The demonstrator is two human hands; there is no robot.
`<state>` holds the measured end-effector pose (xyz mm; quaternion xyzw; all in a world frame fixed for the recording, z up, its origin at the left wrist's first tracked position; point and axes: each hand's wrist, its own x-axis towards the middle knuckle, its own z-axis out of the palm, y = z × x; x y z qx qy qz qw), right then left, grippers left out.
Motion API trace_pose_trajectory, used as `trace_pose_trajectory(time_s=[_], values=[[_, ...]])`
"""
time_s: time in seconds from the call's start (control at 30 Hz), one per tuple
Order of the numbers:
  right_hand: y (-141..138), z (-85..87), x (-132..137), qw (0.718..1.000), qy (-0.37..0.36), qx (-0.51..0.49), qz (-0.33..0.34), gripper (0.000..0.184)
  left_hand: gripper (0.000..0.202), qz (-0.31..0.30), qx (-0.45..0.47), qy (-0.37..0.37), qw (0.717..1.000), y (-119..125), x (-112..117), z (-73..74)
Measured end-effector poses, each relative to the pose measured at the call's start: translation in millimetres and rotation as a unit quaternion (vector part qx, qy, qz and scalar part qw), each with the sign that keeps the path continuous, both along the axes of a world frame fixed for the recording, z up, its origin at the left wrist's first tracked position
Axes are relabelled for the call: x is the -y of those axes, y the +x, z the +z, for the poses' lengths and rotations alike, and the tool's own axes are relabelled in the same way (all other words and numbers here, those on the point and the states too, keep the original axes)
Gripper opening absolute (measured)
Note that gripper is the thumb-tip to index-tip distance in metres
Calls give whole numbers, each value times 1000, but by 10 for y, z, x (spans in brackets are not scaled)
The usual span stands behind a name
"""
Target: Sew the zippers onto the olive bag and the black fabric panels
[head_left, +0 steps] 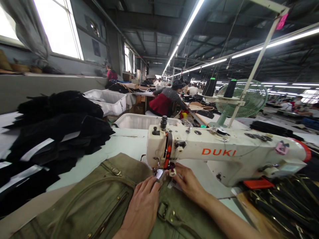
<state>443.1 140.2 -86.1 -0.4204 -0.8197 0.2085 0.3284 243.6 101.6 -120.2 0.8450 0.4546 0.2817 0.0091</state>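
Observation:
An olive-green canvas bag with a handle, buckles and a zipper lies spread under the head of a white sewing machine. My left hand rests flat on the canvas, its fingertips just in front of the lit needle area. To the right of the needle, my right hand has its fingers curled in at the canvas beside the machine head. What lies between those fingers is partly hidden by the machine. A buckle strap on the bag shows between my two forearms.
Black fabric pieces are piled on the left. Black items with brass-coloured edging lie at the right. Behind the machine are a white bin, thread cones, a green fan and a co-worker bending over.

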Motion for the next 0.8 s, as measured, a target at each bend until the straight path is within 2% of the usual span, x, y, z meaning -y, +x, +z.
trace_pose_trajectory(time_s=[0.17,0.5,0.8], values=[[-75,-64,-88,998,17,-16,-52,28,34,-4,5,7,1000,-2,-14,-33],[-57,-63,-134,995,66,-27,-63,35,31,-8,14,11,1000,-5,-47,-41],[-36,-32,-136,995,61,21,-75,34,32,-14,25,-16,999,-4,-7,1]])
